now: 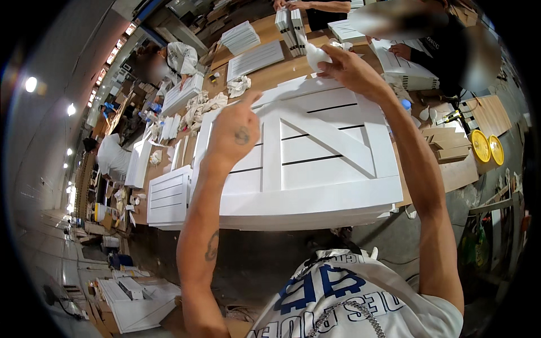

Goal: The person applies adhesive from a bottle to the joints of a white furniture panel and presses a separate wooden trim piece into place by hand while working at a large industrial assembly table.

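A white door-like panel [332, 194] with raised slanted and upright strips lies on a stack in front of me. My right hand [352, 70] is closed around a white squeeze bottle [317, 58] above the panel's far edge. The bottle's narrow nozzle points up and away. Over the panel's far left part, my left hand [235, 127] has its index finger stretched out near the far edge. I see nothing held in it, though its other fingers are mostly hidden behind the back of the hand.
Crumpled cloths [205, 104] and a smaller slatted white panel [169, 197] lie to the left. More white panels [256, 61] sit on the table's far side, where other people work. To the right are cardboard pieces [448, 143] and yellow round lids [480, 146].
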The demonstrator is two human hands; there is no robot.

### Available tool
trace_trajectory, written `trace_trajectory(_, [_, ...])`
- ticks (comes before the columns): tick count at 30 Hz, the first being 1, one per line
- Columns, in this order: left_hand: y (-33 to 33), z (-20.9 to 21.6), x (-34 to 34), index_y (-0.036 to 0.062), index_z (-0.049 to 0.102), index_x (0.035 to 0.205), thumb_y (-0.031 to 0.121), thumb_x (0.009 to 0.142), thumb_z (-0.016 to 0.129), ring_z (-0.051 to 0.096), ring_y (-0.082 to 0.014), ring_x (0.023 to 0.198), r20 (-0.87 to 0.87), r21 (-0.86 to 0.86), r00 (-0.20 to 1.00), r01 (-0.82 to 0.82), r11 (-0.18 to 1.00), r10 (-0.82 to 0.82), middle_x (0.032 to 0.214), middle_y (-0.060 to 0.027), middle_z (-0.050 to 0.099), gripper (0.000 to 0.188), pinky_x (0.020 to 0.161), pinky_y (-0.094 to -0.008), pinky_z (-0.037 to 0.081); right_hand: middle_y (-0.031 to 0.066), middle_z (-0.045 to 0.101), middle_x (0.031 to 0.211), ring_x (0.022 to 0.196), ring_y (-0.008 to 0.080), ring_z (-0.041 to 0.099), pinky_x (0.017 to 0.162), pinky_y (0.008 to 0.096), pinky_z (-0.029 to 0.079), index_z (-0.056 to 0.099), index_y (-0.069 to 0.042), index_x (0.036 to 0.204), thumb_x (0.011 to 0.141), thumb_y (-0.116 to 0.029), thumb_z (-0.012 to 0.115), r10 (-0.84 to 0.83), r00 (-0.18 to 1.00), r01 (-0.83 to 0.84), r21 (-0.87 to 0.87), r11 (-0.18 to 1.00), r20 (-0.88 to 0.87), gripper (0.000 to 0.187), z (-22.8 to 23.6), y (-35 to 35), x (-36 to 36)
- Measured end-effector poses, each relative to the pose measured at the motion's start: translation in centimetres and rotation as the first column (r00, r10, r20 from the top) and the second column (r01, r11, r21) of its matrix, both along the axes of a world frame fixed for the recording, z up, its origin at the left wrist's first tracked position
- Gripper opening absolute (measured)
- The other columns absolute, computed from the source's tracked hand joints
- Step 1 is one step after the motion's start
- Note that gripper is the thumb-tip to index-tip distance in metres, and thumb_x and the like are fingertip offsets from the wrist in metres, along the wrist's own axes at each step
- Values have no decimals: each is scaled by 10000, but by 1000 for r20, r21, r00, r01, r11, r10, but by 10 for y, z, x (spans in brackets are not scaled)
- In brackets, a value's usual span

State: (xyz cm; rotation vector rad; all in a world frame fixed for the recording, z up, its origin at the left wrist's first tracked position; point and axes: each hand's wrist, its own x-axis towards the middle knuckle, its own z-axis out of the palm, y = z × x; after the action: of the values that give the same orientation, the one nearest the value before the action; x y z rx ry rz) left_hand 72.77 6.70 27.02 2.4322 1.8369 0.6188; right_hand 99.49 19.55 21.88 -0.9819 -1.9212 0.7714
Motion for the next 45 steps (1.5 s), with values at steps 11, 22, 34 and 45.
trace_trajectory(11, [10, -30, -31, 96, 81, 1587, -28, 813, 507, 677, -291, 961, -429, 11, 868, 282, 959, -250, 1407, -157, 562, 893, 1217, -511, 201, 139, 680, 1060, 955, 152, 674, 824, 300, 492, 539, 13, 1330, 995, -227, 627, 33, 997, -36, -36, 999, -74, 421, -17, 9, -25])
trace_trajectory(22, [24, -30, -51, 225, 492, 1449, 45, 924, 482, 496, -273, 1331, -342, 144, 917, 269, 952, -207, 1499, -135, 457, 555, 1229, -510, 220, 86, 670, 1062, 1018, 114, 596, 894, 287, 460, 577, -43, 1312, 991, -289, 638, -113, 993, 116, -55, 992, 44, 409, 11, -7, -4])
trace_trajectory(34, [27, -32, -53, 324, 527, 1436, 594, 1001, 383, 273, -522, 1428, -177, -103, 923, 328, 939, -342, 1548, -290, 316, 532, 1176, -646, 147, 104, 688, 951, 871, 137, 688, 798, 244, 537, 553, -17, 1284, 1006, -348, 602, 5, 912, -109, -231, 967, -409, 435, 0, 9, 23])
trace_trajectory(45, [59, -17, -47, 399, 552, 1399, 648, 909, 530, 234, -489, 1457, -240, -259, 830, 446, 857, -504, 1611, -218, 229, 550, 1184, -621, 173, 82, 661, 779, 625, 107, 656, 551, 227, 531, 603, 14, 1131, 948, -328, 694, -2, 952, -125, -395, 910, -305, 398, 28, -36, 16])
